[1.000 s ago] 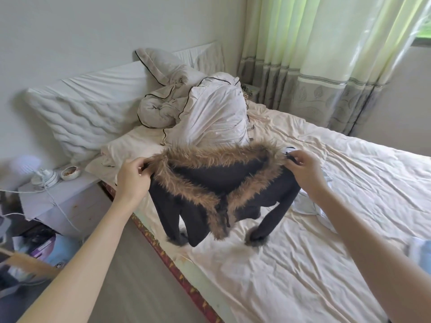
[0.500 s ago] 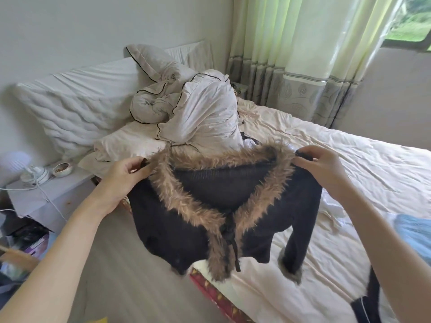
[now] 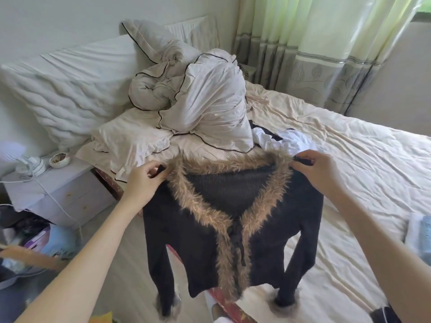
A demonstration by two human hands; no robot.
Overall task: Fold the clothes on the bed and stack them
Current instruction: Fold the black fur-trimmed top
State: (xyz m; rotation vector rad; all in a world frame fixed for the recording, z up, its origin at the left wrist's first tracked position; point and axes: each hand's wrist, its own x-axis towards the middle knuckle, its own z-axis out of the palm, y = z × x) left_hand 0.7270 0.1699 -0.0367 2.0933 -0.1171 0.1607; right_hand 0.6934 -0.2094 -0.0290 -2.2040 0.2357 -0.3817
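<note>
A black knit cardigan (image 3: 198, 241) with a brown fur collar hangs spread out in the air over the bed's near edge, front facing me, both sleeves dangling. My left hand (image 3: 142, 180) pinches its left shoulder and my right hand (image 3: 319, 171) pinches its right shoulder. Behind the collar a white and black garment (image 3: 286, 141) lies crumpled on the cream bed sheet (image 3: 361, 159). A light blue garment (image 3: 422, 236) lies at the right edge of the bed.
A bunched white duvet (image 3: 205, 101) with black piping and a pillow (image 3: 130, 138) lie at the head of the bed. A white nightstand (image 3: 58, 190) stands left with a small bowl (image 3: 59, 159) and a cable. Curtains (image 3: 326, 43) hang behind. Clutter lies on the floor at left.
Both hands have lifted the cardigan off the bed and drawn its shoulders apart, so it now hangs fully open with the sleeves down. The white and black garment behind has come into sight.
</note>
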